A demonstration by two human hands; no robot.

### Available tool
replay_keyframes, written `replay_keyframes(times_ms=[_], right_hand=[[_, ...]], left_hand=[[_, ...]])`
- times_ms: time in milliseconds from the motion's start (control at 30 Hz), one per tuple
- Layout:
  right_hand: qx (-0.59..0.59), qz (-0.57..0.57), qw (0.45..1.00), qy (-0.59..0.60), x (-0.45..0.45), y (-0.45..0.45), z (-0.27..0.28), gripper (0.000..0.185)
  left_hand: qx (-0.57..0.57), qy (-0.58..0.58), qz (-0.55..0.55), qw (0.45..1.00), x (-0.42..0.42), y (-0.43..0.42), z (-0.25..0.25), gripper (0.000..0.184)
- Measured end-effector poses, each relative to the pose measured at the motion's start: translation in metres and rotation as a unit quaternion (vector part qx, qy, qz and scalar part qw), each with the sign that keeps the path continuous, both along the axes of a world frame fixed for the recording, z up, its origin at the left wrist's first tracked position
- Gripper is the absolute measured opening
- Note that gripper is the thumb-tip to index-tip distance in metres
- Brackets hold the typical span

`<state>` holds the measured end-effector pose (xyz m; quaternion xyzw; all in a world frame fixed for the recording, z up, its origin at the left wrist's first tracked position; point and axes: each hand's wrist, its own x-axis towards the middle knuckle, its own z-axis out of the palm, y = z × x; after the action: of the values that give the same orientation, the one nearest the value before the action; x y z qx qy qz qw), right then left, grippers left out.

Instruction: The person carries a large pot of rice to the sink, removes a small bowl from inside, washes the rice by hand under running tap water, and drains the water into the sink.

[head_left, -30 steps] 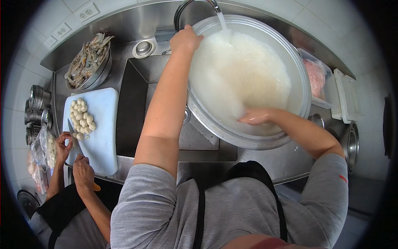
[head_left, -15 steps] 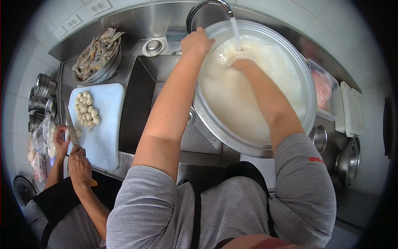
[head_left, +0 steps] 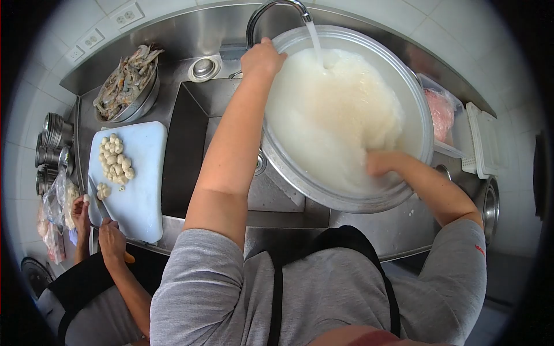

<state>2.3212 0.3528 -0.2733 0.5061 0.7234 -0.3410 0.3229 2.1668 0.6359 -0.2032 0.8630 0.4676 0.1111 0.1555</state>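
A large round metal basin (head_left: 419, 112) is filled with cloudy, milky water (head_left: 329, 121) that has a tan patch in its middle. My left hand (head_left: 264, 59) is closed over the basin's upper left rim. At the lower right inside the basin, my right hand (head_left: 382, 163) is dipped into the water, its fingers hidden below the surface. Water runs from a curved faucet (head_left: 283, 7) into the basin near its far side. What lies under the cloudy water I cannot make out.
Left of the sink (head_left: 184, 132), a co-worker's hands (head_left: 112, 237) hold a knife (head_left: 99, 199) by a white cutting board (head_left: 144, 190) with pale round pieces (head_left: 117, 164). A bowl of raw shrimp (head_left: 124, 86) stands behind. Right are bagged pink meat (head_left: 440, 112) and a white basket (head_left: 482, 138).
My right hand has moved from the basin's far middle toward its near right side, through the water. My left hand stays on the rim. The co-worker's left hand has lifted a pale piece.
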Motion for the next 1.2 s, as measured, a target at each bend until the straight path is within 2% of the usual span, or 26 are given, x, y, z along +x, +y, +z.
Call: replay_keyframes(times_ms=[67,100,167,233,300,367,433,533,633,700,767,833,900,933,1000,1033,1067,1100,1133,1200], right_hand=[[-0.013,0.093,0.996,0.009,-0.032,0.017,-0.007,0.019],[-0.012,0.053,0.998,0.014,-0.044,0.026,-0.012,0.02],[0.162,-0.116,0.974,0.11,-0.058,0.033,-0.03,0.021],[0.133,-0.062,0.989,-0.023,-0.088,0.079,-0.027,0.021],[0.144,-0.269,0.952,0.024,-0.097,0.11,0.003,0.026],[0.204,-0.379,0.898,0.088,-0.087,0.133,0.0,0.033],[0.272,-0.386,0.877,0.094,-0.062,0.164,-0.018,0.036],[0.34,-0.383,0.858,0.034,-0.006,0.207,-0.048,0.041],[0.346,-0.424,0.836,-0.036,0.058,0.204,-0.056,0.046],[0.311,-0.457,0.825,-0.115,0.075,0.17,-0.031,0.055],[0.23,-0.483,0.844,-0.048,0.087,0.132,-0.003,0.061],[0.317,-0.457,0.83,0.043,0.1,0.085,-0.022,0.059],[0.317,-0.445,0.837,-0.026,0.079,0.052,-0.001,0.064],[0.317,-0.446,0.837,-0.026,0.094,0.053,-0.01,0.064],[0.106,-0.284,0.932,-0.2,0.131,0.057,-0.03,0.071],[0.072,-0.242,0.939,-0.231,0.136,0.057,-0.031,0.072],[0.087,-0.277,0.928,-0.235,0.141,0.056,-0.032,0.073],[0.135,-0.376,0.894,-0.204,0.139,0.056,-0.03,0.074],[0.195,-0.479,0.843,-0.149,0.132,0.055,-0.024,0.075],[0.252,-0.589,0.768,-0.017,0.114,0.062,-0.012,0.076]], left_hand=[[0.003,0.001,0.0,1.0,0.0,0.0,-0.001,0.051],[0.001,0.001,0.0,1.0,0.001,0.0,-0.002,0.052],[0.001,0.001,0.002,1.0,0.0,0.001,-0.002,0.052],[0.006,0.004,0.0,1.0,0.001,0.001,-0.001,0.051],[0.004,0.004,0.001,1.0,0.001,0.0,-0.001,0.051],[0.001,0.004,0.003,1.0,0.001,0.001,-0.001,0.051],[-0.014,0.02,-0.006,1.0,0.001,0.003,0.0,0.06],[-0.009,0.017,-0.009,1.0,0.001,0.003,0.0,0.061],[0.0,0.016,-0.009,1.0,0.001,0.003,0.0,0.052],[0.003,0.018,-0.011,1.0,0.001,0.003,-0.002,0.053],[0.009,0.015,-0.013,1.0,0.001,0.004,-0.001,0.053],[-0.028,0.019,-0.012,0.999,0.001,0.004,0.002,0.062],[-0.026,0.02,-0.01,0.999,0.001,0.003,0.002,0.062],[-0.023,0.025,-0.01,0.999,0.001,0.002,0.003,0.062],[-0.03,0.018,-0.015,0.999,0.0,0.001,0.005,0.061],[-0.039,0.011,-0.014,0.999,0.0,0.001,0.005,0.061],[-0.038,0.01,-0.013,0.999,0.0,0.0,0.005,0.061],[-0.017,0.006,-0.008,1.0,0.001,0.0,0.003,0.056],[0.004,0.003,-0.004,1.0,0.0,0.0,0.002,0.05],[0.001,0.005,-0.005,1.0,0.001,0.001,0.002,0.051]])
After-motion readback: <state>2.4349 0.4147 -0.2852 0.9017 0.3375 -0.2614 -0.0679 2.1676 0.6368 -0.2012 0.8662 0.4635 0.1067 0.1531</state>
